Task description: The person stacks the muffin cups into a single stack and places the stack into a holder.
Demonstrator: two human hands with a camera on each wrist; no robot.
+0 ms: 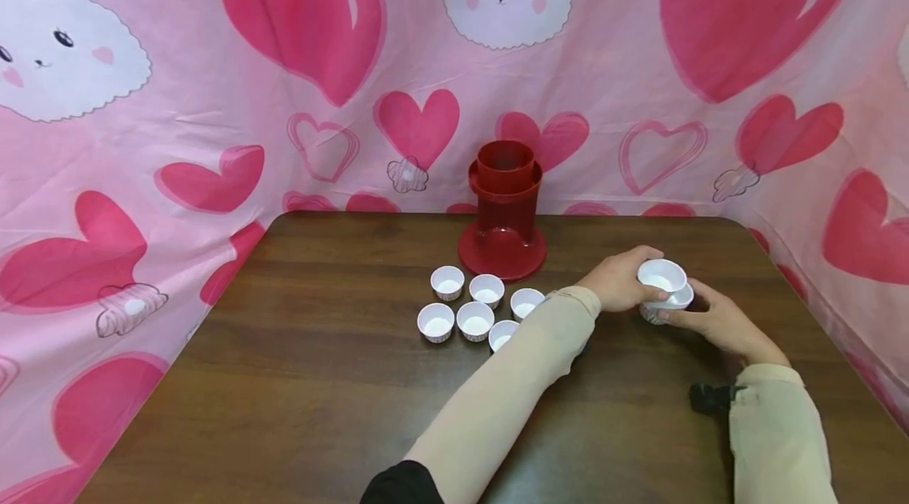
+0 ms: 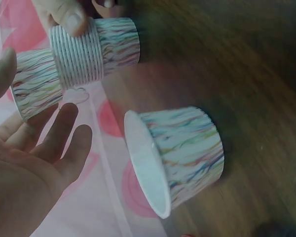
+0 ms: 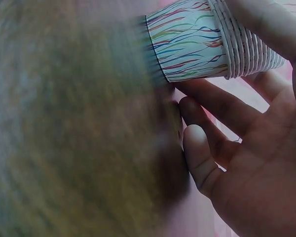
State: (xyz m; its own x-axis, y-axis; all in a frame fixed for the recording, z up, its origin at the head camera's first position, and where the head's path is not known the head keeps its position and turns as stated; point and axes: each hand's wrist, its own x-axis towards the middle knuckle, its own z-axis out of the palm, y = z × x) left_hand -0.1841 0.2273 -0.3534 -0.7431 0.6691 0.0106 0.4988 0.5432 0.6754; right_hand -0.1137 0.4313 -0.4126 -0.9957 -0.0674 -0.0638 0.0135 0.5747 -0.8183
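My left hand [image 1: 625, 279] pinches a small white paper cup [image 1: 662, 274] with its mouth facing up. Coloured streaks run over the cup's outside in the left wrist view. The base of this cup sits inside the top of a stack of the same paper cups [image 1: 675, 300]. Around the stack is my right hand [image 1: 724, 322], its thumb and fingers gripping the nested rims [image 3: 246, 49]. Below those rims shows the streaked wall of the bottom cup [image 3: 187, 44].
Several single paper cups [image 1: 475, 321] stand upright mid-table, partly hidden by the left forearm. Behind them is a red cylinder on a round base [image 1: 503, 240]. One loose cup [image 2: 182, 153] looms close in the left wrist view. A heart-patterned cloth [image 1: 604, 78] hangs behind the wooden table [image 1: 319, 409].
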